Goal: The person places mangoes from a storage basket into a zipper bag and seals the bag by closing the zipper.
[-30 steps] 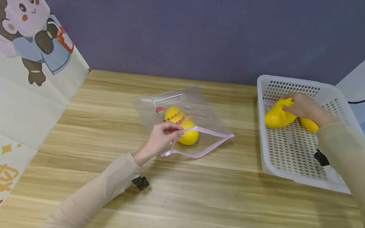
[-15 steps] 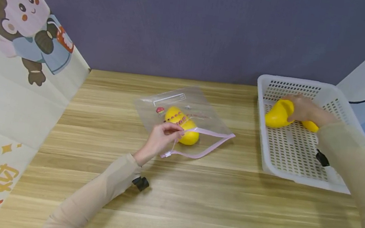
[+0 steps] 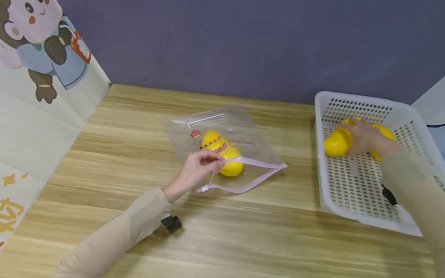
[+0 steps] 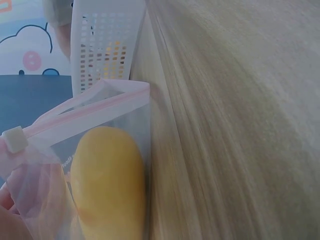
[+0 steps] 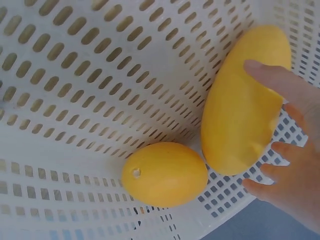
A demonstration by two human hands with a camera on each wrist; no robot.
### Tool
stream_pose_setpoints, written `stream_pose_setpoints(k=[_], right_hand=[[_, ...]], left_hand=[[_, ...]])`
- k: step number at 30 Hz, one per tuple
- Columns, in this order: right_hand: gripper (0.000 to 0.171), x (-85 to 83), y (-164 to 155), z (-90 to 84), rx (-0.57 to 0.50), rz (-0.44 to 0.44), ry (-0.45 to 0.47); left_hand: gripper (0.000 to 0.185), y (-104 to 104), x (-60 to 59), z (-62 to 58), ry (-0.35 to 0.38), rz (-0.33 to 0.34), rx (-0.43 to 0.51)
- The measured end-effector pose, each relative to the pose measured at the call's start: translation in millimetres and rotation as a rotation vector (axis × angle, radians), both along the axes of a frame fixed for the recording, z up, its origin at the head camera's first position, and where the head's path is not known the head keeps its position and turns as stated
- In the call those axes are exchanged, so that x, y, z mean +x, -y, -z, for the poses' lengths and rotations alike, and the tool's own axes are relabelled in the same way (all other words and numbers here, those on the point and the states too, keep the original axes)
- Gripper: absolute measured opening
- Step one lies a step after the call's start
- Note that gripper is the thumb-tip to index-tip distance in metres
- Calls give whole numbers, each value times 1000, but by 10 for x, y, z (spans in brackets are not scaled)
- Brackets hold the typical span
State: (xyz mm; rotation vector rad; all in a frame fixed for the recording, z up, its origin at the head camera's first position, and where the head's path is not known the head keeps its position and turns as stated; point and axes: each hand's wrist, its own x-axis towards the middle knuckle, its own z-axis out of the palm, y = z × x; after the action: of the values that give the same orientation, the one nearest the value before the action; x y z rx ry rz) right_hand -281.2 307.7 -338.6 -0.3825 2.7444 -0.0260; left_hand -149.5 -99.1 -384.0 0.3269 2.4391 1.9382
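Note:
At the table's middle, my left hand (image 3: 199, 169) pinches the edge of a clear zip bag (image 3: 181, 131) with a pink seal strip. Its mouth gapes toward the right, and a white slider (image 4: 16, 140) sits at the seal's end. Inside lies a smooth, elongated yellow fruit-like piece (image 4: 107, 185). Over in the basket, my right hand (image 3: 363, 137) grips a larger elongated yellow piece (image 5: 240, 105), thumb laid across it and fingers bent at its other side. A rounder yellow piece (image 5: 165, 175) with a small pale stem scar lies close to it.
The white perforated basket (image 3: 326, 203) stands on the wooden table (image 3: 232, 254) at the right. A dark panel (image 3: 220, 34) rises behind the table. Printed sheets with cartoon figures (image 3: 29, 26) border the left and right sides.
In the basket, my right hand has shifted over the left yellow piece, which has turned under it. More of the other yellow piece shows behind. The left hand and bag stay nearly still.

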Motion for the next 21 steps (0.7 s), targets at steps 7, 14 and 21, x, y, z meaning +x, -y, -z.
stream_pose_setpoints(k=[7,14,21], right_hand=[[91,-54,-45,64,21,11,37],[94,-80,-51,109,35,-3,34],[92,-78,-34,157,69,-55,-15]], left_hand=[[15,3,-18,15,25,6,10],[15,-4,-8,3,31,-4,-2],[14,-16,-9,16,17,-11,-4]])
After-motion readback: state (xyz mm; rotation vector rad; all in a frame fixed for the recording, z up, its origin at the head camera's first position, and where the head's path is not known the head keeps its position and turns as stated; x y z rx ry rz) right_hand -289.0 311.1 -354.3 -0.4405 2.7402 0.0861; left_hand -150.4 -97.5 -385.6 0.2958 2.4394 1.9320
